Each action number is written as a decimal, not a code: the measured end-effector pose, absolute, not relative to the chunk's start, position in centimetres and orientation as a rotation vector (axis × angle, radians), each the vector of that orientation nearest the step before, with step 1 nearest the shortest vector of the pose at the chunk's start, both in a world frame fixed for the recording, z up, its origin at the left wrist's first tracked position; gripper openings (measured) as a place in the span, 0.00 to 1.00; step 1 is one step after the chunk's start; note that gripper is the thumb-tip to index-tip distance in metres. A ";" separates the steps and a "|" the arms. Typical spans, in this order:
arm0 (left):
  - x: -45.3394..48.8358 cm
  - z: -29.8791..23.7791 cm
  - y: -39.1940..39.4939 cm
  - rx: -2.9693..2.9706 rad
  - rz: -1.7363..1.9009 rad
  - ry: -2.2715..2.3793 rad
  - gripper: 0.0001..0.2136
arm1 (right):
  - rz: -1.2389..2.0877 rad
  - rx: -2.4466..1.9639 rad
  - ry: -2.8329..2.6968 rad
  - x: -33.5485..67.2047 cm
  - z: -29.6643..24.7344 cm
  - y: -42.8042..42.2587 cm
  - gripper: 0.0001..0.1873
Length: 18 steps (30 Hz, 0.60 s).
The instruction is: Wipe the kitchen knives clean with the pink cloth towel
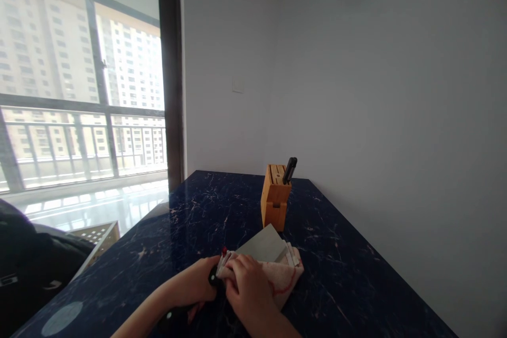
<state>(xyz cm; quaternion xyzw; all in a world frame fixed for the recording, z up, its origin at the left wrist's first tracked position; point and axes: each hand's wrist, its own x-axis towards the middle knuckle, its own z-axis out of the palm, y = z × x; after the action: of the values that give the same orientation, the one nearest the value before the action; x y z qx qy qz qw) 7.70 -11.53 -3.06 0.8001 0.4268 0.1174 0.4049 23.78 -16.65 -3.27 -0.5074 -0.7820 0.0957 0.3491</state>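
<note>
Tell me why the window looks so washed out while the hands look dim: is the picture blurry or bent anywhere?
Head view: daylight overexposes the window, and its glare sheens the dark table; the left hand and right hand, at the cloth and cleaver, sit underlit and slightly soft; the window bars lean, a wide-angle distortion; the knife block is fairly sharp.

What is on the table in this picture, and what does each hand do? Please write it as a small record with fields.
surface: dark blue marbled table, against a white wall
left hand: closed on the black handle of a cleaver
right hand: grips a white and red cloth against the cleaver's blade
behind the hands: wooden knife block, upright, with one black-handled knife in it
far left: large window, tall buildings outside
</note>
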 end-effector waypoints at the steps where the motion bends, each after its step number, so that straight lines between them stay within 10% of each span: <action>1: 7.7 -3.2 -11.5 2.024 0.313 1.106 0.21 | 0.250 -1.325 -2.028 23.9 -3.3 -16.7 0.11; 18: 7.7 -3.0 -11.9 2.049 0.348 1.114 0.24 | 0.232 -1.351 -2.048 24.1 -2.9 -16.5 0.10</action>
<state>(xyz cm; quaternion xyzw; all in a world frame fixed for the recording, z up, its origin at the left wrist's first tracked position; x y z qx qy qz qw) 7.73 -11.87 -2.96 0.8031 0.4365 0.1366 0.3820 24.09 -16.46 -2.85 -0.5172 -0.7838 0.0887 0.3321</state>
